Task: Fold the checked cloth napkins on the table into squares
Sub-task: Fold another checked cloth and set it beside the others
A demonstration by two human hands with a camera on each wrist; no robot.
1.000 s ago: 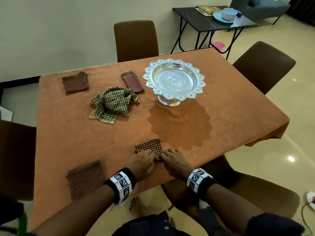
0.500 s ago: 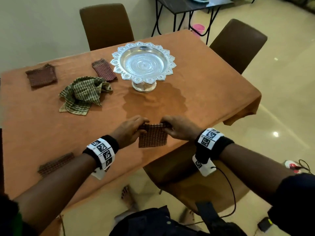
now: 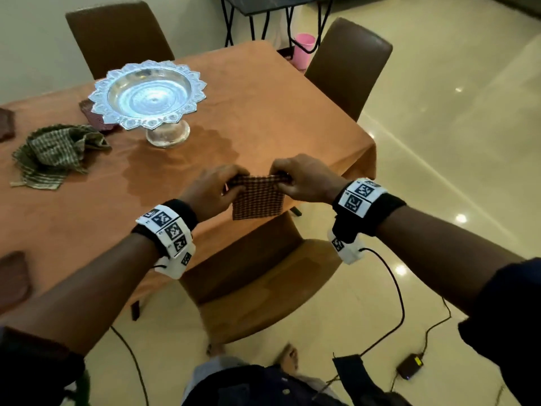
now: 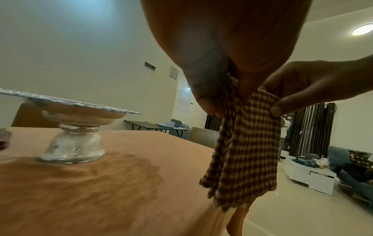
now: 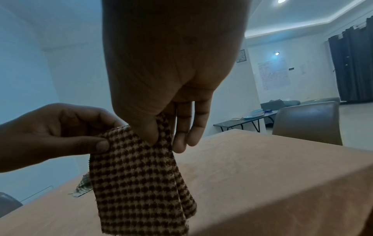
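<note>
A small brown checked napkin hangs folded in the air over the table's near edge. My left hand pinches its top left corner and my right hand pinches its top right corner. Close up, the napkin shows several hanging layers under my left thumb; my right hand pinches the napkin between thumb and fingers. A crumpled green checked napkin lies at the left of the table. Folded brown napkins lie behind the tray, at the far left edge and at the near left.
A silver pedestal tray stands mid-table on the orange tablecloth, with a darker patch in front of it. Brown chairs stand at the far side, the right and below my hands. Cables trail on the floor.
Both hands lifted the small brown napkin off the table's near edge and now hold it hanging by its top corners. The head view swung right.
</note>
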